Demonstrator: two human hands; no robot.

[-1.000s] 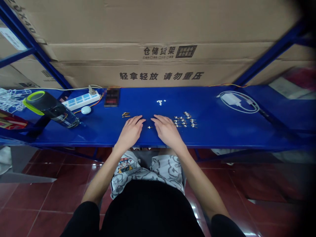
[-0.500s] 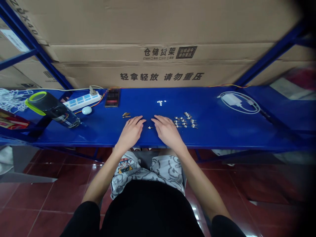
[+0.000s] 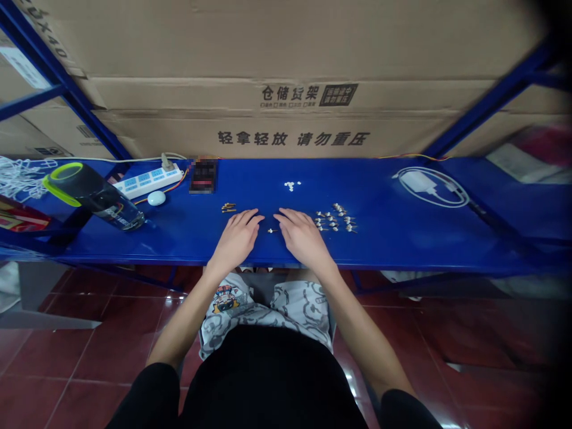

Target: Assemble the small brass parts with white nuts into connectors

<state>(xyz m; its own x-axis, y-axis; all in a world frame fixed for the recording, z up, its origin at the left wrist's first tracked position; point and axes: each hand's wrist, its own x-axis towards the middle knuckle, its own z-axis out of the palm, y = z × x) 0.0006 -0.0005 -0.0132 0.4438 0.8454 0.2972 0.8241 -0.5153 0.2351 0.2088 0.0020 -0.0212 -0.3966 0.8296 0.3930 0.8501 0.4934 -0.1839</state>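
Observation:
Both my hands lie on the blue tabletop [image 3: 384, 238], fingers stretched out and nothing held. Between my left hand [image 3: 238, 233] and my right hand [image 3: 300, 231] rests one small white piece with a thin brass-coloured pin [image 3: 272, 230]. Just beyond my left fingers is a little pile of brass-coloured pins or screws [image 3: 228, 207]. To the right of my right hand, several small white-and-brass pieces [image 3: 334, 218] lie in loose rows. Farther back is a cluster of tiny white pieces [image 3: 291, 186]. The exact kind of these small parts is too small to tell.
At the left stand a dark bottle with a lime-green lid [image 3: 96, 196], a white power strip [image 3: 149, 182], a pale round object [image 3: 156, 198] and a dark phone-like device [image 3: 203, 176]. A white charger with coiled cable [image 3: 420, 180] lies at right. Cardboard boxes [image 3: 179, 53] wall the back.
Neither hand has moved on the tabletop, and the small parts lie as before. Only the camera view has shifted very slightly.

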